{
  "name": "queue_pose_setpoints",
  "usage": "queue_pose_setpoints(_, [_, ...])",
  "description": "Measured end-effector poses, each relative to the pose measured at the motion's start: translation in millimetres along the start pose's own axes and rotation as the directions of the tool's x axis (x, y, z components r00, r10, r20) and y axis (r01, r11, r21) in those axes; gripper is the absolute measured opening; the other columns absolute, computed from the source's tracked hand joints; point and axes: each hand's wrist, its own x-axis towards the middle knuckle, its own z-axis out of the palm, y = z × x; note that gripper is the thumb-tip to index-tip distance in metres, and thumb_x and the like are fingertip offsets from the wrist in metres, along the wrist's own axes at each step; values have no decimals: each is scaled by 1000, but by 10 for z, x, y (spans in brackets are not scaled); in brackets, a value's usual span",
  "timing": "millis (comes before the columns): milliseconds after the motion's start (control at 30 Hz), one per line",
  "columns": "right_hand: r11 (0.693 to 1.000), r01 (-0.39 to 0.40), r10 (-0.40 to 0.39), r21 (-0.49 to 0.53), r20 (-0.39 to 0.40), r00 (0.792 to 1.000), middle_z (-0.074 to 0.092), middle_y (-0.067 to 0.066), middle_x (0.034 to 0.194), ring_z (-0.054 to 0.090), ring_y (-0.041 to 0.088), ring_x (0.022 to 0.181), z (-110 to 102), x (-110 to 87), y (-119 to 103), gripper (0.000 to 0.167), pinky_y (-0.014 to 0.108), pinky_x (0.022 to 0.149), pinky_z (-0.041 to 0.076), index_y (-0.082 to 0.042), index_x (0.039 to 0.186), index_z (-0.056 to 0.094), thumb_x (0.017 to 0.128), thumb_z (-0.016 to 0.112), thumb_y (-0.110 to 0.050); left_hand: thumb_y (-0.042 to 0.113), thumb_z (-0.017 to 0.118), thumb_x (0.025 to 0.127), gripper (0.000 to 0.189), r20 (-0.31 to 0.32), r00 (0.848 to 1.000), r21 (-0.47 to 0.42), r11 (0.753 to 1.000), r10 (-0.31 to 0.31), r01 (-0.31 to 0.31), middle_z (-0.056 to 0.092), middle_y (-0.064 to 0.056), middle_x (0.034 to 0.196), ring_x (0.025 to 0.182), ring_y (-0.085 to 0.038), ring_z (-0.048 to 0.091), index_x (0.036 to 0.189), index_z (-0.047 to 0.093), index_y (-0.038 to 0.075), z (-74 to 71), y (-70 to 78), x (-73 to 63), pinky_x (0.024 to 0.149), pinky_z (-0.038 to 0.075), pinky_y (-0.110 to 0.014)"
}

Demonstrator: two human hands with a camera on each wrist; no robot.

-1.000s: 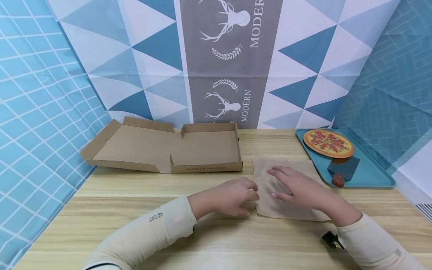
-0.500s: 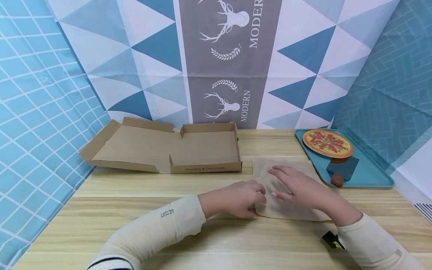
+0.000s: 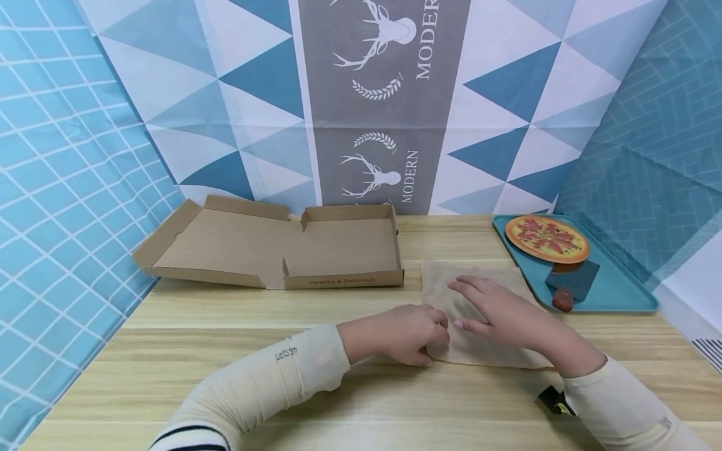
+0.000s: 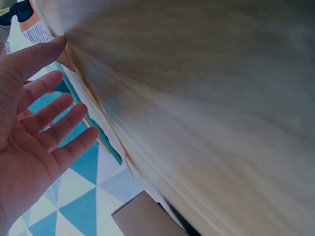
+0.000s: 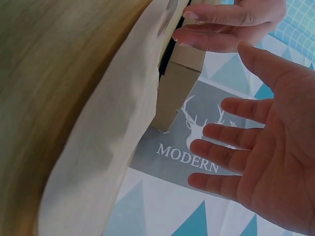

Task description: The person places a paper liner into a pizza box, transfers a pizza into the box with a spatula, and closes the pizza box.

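A thin sheet of brown paper [image 3: 479,354] lies on the wooden table in front of me, its surface slightly wrinkled. My left hand [image 3: 403,333] is at the sheet's near left edge, fingers loosely bent. In the left wrist view that left hand [image 4: 42,118] shows spread fingers, with the thumb tip at or beside the paper. My right hand [image 3: 502,315] is above the sheet, palm down. The right wrist view has the right hand [image 5: 266,142] with fingers apart and nothing in them; the paper [image 5: 106,118] appears beside it.
An unfolded cardboard pizza box [image 3: 344,247] lies open at the back left. On the right is a blue tray [image 3: 626,285] bearing a pizza [image 3: 548,239] and a pizza server [image 3: 581,280] with a brown handle. A patterned backdrop [image 3: 378,156] stands behind the table.
My left hand has moved right, from just beside the paper's left edge to over it. The right hand, paper, box and tray look almost the same.
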Motion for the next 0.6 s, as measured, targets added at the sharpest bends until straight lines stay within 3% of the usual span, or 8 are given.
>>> queue_pose_setpoints(167, [1000, -2, 2, 4, 4, 1000, 44, 20, 144, 40, 41, 132, -18, -10, -7, 64, 58, 102, 38, -5, 142, 47, 92, 66, -39, 30, 74, 88, 26, -4, 1000, -4, 1000, 21, -21, 60, 0, 121, 106, -10, 57, 111, 71, 18, 8, 11, 31, 87, 49, -22])
queue_pose_setpoints(367, [1000, -8, 8, 5, -4, 1000, 45, 20, 143, 41, 40, 132, -14, -18, -8, 65, 58, 103, 38, -4, 142, 47, 92, 67, -39, 16, 70, 90, 7, -63, 996, 24, 997, 68, -67, 64, 8, 95, 84, -2, 58, 95, 75, 18, 24, 12, 54, 74, 48, -15])
queue_pose_setpoints(600, [1000, -18, 18, 2, -13, 1000, 45, 20, 143, 41, 40, 132, -17, -23, -2, 66, 58, 103, 38, -4, 141, 47, 90, 69, -39, 8, 67, 88, 14, -111, 993, 54, 998, 47, -42, 62, 11, 84, 76, -1, 56, 85, 75, 19, 5, 22, 38, 66, 47, -14])
